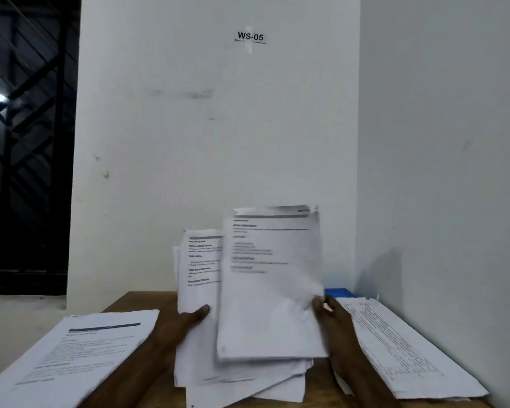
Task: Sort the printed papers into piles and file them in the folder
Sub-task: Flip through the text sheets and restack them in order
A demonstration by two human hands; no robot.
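Nearest us, the left pile (80,348) is lying flat at the desk's (130,301) near-left corner, its long axis running away from us and to the right, and it seems to be overhanging the desk's left edge. The left grip (186,319) is pinching the bottom of an upright stack (199,275), thumb on the printed face. The right grip (333,316) is pinching the lower right edge of a raised sheet (271,275) (possibly several, we cannot tell), which is overlapping the stack's right side. Both are standing with their long axes near vertical above a loose heap (242,378). We are judging that the raised sheet, with its dark header bar, is matching the left pile rather than the table-printed right pile (395,343), so it is needing to go leftward, across the left grip, which is the nearer one. Open room is lying above the left pile. The right pile is sitting tight against the side wall (442,172), with the blue folder (339,292) tucked behind it in the corner.
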